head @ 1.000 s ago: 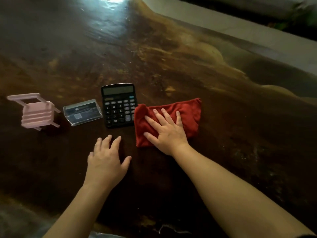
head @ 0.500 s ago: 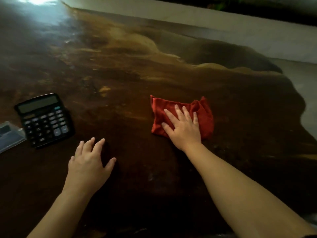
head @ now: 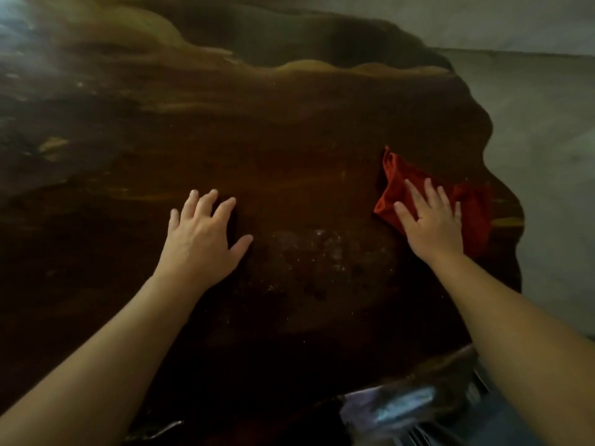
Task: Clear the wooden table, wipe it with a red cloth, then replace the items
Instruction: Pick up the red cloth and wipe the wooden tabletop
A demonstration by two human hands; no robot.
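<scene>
The dark wooden table (head: 289,149) has a wavy, irregular edge and fills most of the view. A crumpled red cloth (head: 473,204) lies near the table's right edge. My right hand (head: 431,223) presses flat on the cloth, fingers spread, covering its middle. My left hand (head: 203,239) rests palm down on bare wood to the left, fingers apart, holding nothing. The calculator, card holder and pink chair are out of view.
The table's right edge (head: 512,220) runs close beside the cloth, with grey floor (head: 547,140) beyond it. A blurred shiny object (head: 396,410) sits by the near edge at the bottom. A pale scuffed patch (head: 315,246) marks the wood between my hands.
My right hand has slid the red cloth to the right, up to the table's right end. The view turned right, so the calculator and other items left the frame. My left hand followed along the wood.
</scene>
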